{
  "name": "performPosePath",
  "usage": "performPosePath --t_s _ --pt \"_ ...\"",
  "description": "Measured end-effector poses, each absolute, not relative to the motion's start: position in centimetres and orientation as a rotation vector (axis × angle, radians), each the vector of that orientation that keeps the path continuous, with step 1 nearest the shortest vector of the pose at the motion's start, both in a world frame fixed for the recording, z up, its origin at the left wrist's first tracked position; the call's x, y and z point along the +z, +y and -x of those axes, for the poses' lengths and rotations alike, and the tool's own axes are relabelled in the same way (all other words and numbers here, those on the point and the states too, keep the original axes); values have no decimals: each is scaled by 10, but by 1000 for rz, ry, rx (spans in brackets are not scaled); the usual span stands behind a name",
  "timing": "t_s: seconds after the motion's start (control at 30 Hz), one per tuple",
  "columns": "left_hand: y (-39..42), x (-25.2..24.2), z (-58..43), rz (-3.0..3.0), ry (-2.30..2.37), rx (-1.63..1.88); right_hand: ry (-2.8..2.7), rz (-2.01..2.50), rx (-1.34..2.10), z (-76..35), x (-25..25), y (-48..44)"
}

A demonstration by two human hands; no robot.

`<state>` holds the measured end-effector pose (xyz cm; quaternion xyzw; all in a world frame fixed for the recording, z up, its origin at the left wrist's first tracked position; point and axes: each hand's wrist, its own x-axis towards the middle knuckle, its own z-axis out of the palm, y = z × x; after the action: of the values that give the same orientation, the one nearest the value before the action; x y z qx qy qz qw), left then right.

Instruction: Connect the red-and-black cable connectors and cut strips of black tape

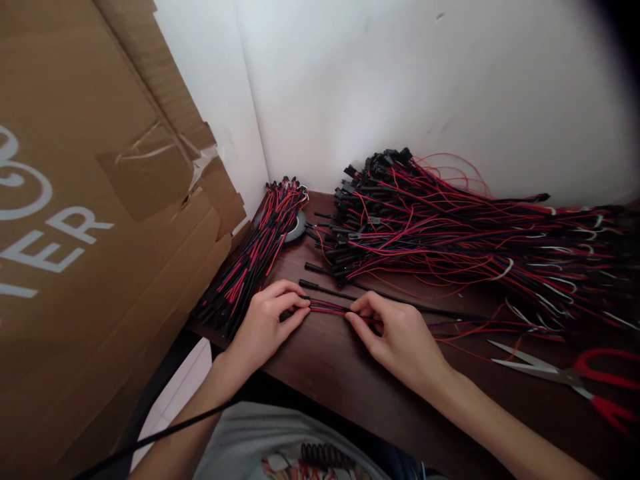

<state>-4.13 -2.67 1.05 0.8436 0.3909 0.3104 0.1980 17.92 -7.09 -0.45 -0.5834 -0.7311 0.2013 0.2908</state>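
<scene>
Between my two hands runs a short stretch of red and black wires (327, 307), low over the dark table. My left hand (273, 317) pinches its left end between thumb and fingers. The right hand (393, 327) is closed on the same wires a little further right, thumb against forefinger. Beyond my right hand, red and dark wires (460, 327) trail to the right across the table. A black sleeved cable (325, 289) lies just behind my fingers. What sits inside my left fingertips is hidden.
A large heap of red and black wires (430, 227) fills the back right. At back left lies a smaller bundle (250, 260), beside a roll of tape (297, 227). Red-handled scissors (555, 373) rest open on the right. A cardboard box (100, 200) stands close on the left.
</scene>
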Motion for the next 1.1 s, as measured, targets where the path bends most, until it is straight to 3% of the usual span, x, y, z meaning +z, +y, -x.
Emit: performPosePath --t_s 1.1 --pt "-28 5 40 -2313 1101 905 -1880 1591 940 -189 12 -65"
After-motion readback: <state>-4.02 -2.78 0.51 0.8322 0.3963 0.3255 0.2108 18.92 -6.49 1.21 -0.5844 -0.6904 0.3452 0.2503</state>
